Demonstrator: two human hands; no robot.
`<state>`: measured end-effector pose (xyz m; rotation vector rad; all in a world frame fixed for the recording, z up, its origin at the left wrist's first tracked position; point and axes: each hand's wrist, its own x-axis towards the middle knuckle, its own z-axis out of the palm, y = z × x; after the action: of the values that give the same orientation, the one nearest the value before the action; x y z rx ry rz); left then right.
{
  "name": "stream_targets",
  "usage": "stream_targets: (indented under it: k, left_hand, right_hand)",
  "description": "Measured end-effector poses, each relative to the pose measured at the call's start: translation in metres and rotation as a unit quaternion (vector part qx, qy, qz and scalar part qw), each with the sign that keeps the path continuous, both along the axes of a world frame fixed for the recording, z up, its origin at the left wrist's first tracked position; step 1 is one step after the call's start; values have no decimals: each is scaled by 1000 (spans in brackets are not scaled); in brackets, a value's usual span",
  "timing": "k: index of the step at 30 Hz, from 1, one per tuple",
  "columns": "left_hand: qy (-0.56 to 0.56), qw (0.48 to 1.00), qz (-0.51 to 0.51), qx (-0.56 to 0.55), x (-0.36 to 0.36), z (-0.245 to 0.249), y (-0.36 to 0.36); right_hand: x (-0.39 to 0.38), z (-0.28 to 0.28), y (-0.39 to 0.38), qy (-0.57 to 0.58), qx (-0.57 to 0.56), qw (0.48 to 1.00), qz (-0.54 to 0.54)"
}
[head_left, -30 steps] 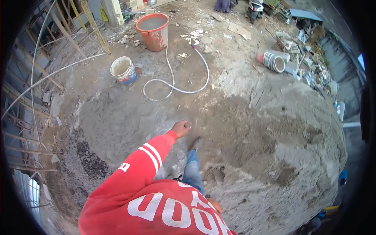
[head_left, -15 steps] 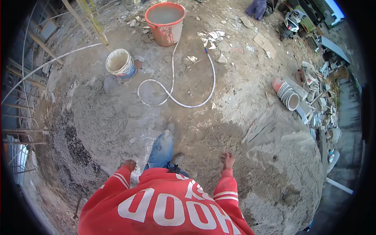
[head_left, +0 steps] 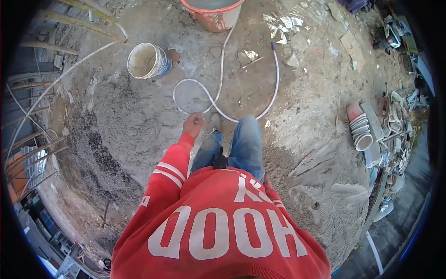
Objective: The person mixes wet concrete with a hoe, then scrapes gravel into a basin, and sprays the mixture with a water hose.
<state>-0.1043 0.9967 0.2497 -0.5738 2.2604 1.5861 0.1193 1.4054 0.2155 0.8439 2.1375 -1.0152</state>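
Observation:
My left hand (head_left: 193, 124) is raised in front of me with its fingers curled in, and I see nothing in it. Below it in the view lies wet grey ground, and the loop of a white hose (head_left: 278, 76) passes just beyond it, apart from it as far as I can tell. Of my right hand (head_left: 266, 178) only a sliver shows beside my right thigh; the sleeve and body hide its fingers. My jeans (head_left: 246, 139) show one knee forward, mid-stride.
A dirty white-and-blue bucket (head_left: 163, 64) stands ahead on the left. Farther on is a large red tub (head_left: 216, 21) of greyish water. Broken tiles (head_left: 283, 24) lie beyond the hose. Stacked buckets (head_left: 358, 128) and rubble line the right; wooden poles (head_left: 83, 25) stand left.
I have stepped forward, and the hose and bucket are nearer. My left hand has swung forward and right; my right hand has dropped back beside my thigh, largely out of sight.

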Motion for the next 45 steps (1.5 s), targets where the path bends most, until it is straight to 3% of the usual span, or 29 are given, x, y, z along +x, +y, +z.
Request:
stream_targets:
  k: [1, 4, 6, 8, 11, 13, 14, 15, 16, 17, 18, 20, 22, 24, 25, 26, 27, 28, 31, 34, 35, 36, 38, 40, 41, 43, 44, 45]
  left_hand:
    - [-20, 997, 29, 75, -35, 21, 6]
    - [1, 984, 70, 162, -109, 55, 14]
    - [-28, 986, 91, 136, -133, 46, 12]
    - [-81, 983, 133, 98, -139, 33, 6]
    - [-170, 974, 146, 15, -75, -24, -14]
    - [-288, 910, 299, 26, -34, -25, 8]
    - [-324, 885, 330, 56, 12, -27, 13]
    - [-444, 809, 382, 48, 24, -6, 35]
    - [-498, 744, 430, 122, 45, 13, 51]
    - [-573, 790, 212, -40, 15, 39, 93]
    - [-549, 819, -50, -157, 41, 56, 103]
    - [-576, 807, 48, -124, 17, 84, 141]
    - [-599, 792, 37, -114, 17, 101, 151]
    - [-611, 784, 31, -104, 6, 105, 162]
    - [-652, 749, 50, -106, -14, 100, 168]
    - [-678, 718, 131, -88, -21, 93, 175]
    - [-696, 682, 212, -77, -27, 86, 183]
    - [-699, 678, 215, -73, -31, 79, 189]
    - [-676, 686, 260, -70, -28, 76, 208]
    - [-647, 708, 266, -97, -3, 96, 236]
    - [-658, 696, 277, -81, 31, 107, 244]
    - [-564, 795, 162, -154, 60, 118, 259]
    - [-588, 766, 242, -97, 113, 127, 297]
    - [-604, 725, 330, -26, 161, 125, 348]
    - [-604, 710, 361, 9, 180, 118, 372]
    - [-583, 696, 412, 75, 222, 105, 420]
    - [-564, 692, 439, 106, 243, 93, 439]
    - [-540, 686, 470, 134, 264, 78, 455]
  right_hand:
    - [-19, -2, 9, -9, -1, 1000, 10]
    - [-96, -6, 30, -16, -1, 999, 47]
    - [-160, -19, 38, -22, -9, 999, 49]
    - [-235, -26, 47, -78, -76, 983, -149]
    - [-355, -74, 63, -103, -96, 979, -145]
    - [-432, -142, 82, -83, -73, 994, -14]
    - [-462, -192, 101, -75, -24, 990, 115]
    - [-501, -227, 110, -72, 14, 989, 126]
    - [-533, -280, 124, -26, 75, 984, 160]
    - [-589, -301, 133, 41, 86, 971, 221]
    - [-630, -336, 141, 57, 155, 962, 217]
    - [-711, -391, 156, 29, 180, 963, 199]
    - [-779, -427, 158, 14, 221, 949, 223]
    - [-814, -490, 166, 76, 272, 927, 248]
    - [-825, -518, 171, 106, 297, 914, 255]
    - [-827, -550, 181, 102, 296, 913, 260]
    - [-825, -582, 194, 114, 119, 959, 232]
    - [-822, -593, 197, 120, -63, 971, 196]
    - [-805, -492, 141, 56, -5, 979, 195]
    - [-757, -407, 109, 174, -13, 941, 290]
    - [-746, -370, 102, 141, -70, 946, 285]
    - [-726, -353, 105, 98, -42, 946, 307]
    - [-687, -310, 119, 79, -94, 952, 282]
    - [-654, -263, 133, 93, -76, 942, 313]
    - [-636, -251, 147, 174, -71, 922, 339]
    - [-611, -216, 181, 50, -13, 943, 330]
    - [-597, -203, 193, 131, -1, 927, 350]
    - [-588, -186, 200, 123, 35, 931, 342]
